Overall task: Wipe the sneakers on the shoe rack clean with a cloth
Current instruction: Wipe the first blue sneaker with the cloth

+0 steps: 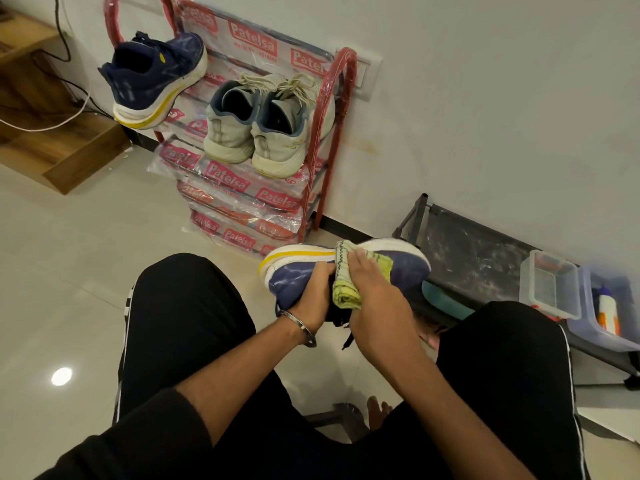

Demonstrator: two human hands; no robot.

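A navy sneaker [294, 275] with a white and yellow sole lies on its side above my knees. My left hand [313, 292] grips it at the middle. My right hand [372, 289] holds a yellow-green cloth [346, 292] and presses it against the shoe's upper. The matching navy sneaker [152, 77] sits on the top shelf of the red shoe rack [320, 133], tilted over the left edge. A pair of pale grey sneakers [256, 129] stands beside it on the same shelf, heels toward me.
The rack's shelves are wrapped in printed plastic. A low dark metal rack [474, 258] lies along the wall at right, with clear plastic boxes [554, 285] on it. Wooden furniture [52, 133] and cables are at the far left. My black-trousered legs fill the foreground.
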